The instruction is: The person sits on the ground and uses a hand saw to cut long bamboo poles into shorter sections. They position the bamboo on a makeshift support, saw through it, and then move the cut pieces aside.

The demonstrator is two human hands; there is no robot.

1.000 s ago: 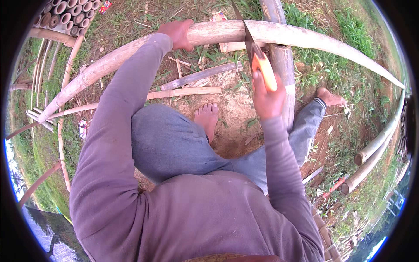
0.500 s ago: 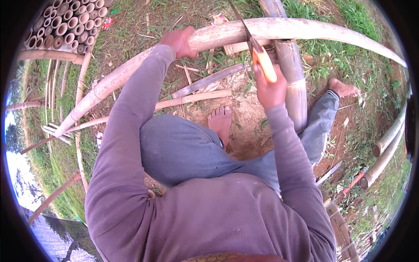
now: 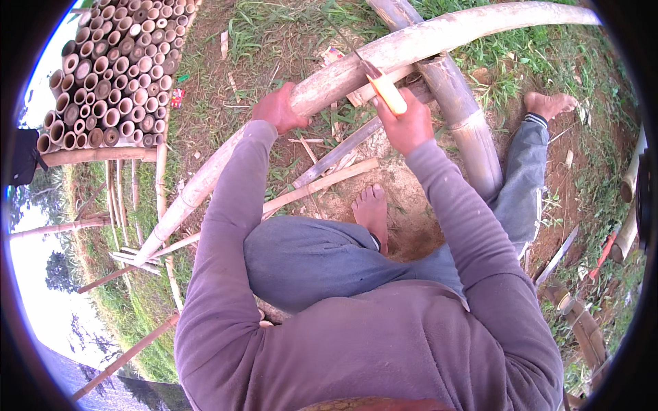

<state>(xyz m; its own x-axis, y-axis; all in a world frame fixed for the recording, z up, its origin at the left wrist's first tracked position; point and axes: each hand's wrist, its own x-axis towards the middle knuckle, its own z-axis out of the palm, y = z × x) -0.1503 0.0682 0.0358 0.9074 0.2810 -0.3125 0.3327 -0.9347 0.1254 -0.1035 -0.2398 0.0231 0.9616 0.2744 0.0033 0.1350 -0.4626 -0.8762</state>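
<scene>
One orange-handled handsaw (image 3: pixel 389 96) is filling the right hand (image 3: pixel 409 123), one long bamboo pole (image 3: pixel 329 85) the left (image 3: pixel 279 109). Two long split bamboo strips (image 3: pixel 327 182) are lying between the hands; two bare feet (image 3: pixel 371 211) are showing. Left of both hands, dozens of bamboo tubes (image 3: pixel 99 109) are crowding together, too many for counting.

My left hand (image 3: pixel 279 109) grips the long pale bamboo pole (image 3: pixel 425 38), which crosses over a thick grey bamboo post (image 3: pixel 470 130). My right hand (image 3: pixel 407 122) holds an orange-handled handsaw (image 3: pixel 388 94), its blade across the pole. Cut bamboo tubes (image 3: pixel 113 89) sit massed at upper left, open ends showing.
</scene>
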